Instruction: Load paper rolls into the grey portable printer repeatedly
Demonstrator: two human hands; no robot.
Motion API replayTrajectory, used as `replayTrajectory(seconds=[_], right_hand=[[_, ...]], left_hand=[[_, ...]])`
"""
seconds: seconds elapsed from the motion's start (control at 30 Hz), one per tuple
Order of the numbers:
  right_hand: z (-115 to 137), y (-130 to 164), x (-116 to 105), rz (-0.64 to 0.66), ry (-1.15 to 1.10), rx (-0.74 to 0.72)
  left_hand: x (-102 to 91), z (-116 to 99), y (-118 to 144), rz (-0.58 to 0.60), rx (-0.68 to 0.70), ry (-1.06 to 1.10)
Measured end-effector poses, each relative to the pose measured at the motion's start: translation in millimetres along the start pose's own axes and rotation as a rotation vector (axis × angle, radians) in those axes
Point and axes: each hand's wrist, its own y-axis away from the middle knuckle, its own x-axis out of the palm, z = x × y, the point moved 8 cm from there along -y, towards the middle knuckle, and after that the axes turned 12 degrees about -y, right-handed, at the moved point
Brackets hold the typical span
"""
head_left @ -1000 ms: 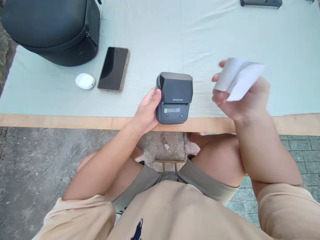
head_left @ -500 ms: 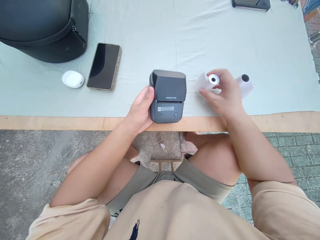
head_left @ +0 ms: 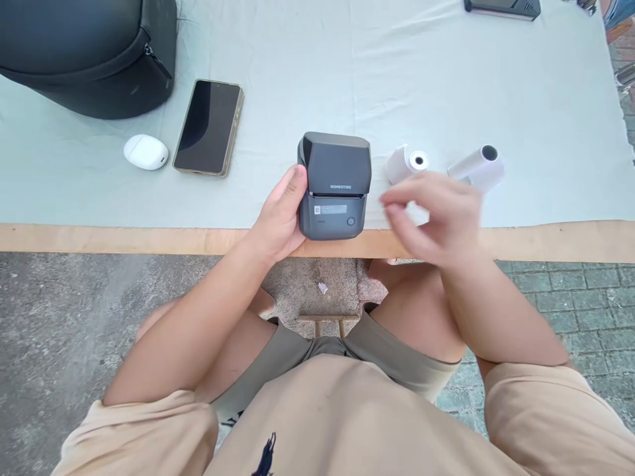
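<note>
Outdoors, a cloth-covered table [head_left: 496, 79] carries a small dark printer [head_left: 335, 185] near its front edge. Left hand [head_left: 278, 221] grips the printer's side. Right hand [head_left: 436, 218] hovers loose and empty (blurry), two paper rolls [head_left: 407, 162] lying beside the shut printer, not yet loaded.

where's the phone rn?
Head view, left part of the table: the phone lies face up between the white earbud case and the small printer, just below the black bag.
</note>
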Motion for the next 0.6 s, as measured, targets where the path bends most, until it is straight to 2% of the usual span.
replayTrajectory(seconds=[0.07, 0.13, 0.3, 0.5, 0.6], right_hand=[[1.6, -3.0, 23.0, 0.123, 0.014, -0.012], [-0.9, -6.6, 34.5, 0.174, 0.061, -0.006], [2.6, -17.5, 28.6, 0.138, 0.029, -0.036], [-12.0, -24.9, 32.5, 0.148, 0.121, 0.163], [-8.5, -26.6, 26.9, 0.106, 0.119, 0.141]], left_hand=[[1.5, -0.9, -0.4, -0.003, 0.001, -0.005], [1.7, -1.6, -1.7, -0.012, -0.001, 0.006], [4.4, 2.1, -6.3, 0.054, -0.067, 0.103], [8.8, 6.1, -2.4, 0.117, -0.149, 0.12], [6.7, 5.3, -2.1, 0.102, -0.135, 0.117]])
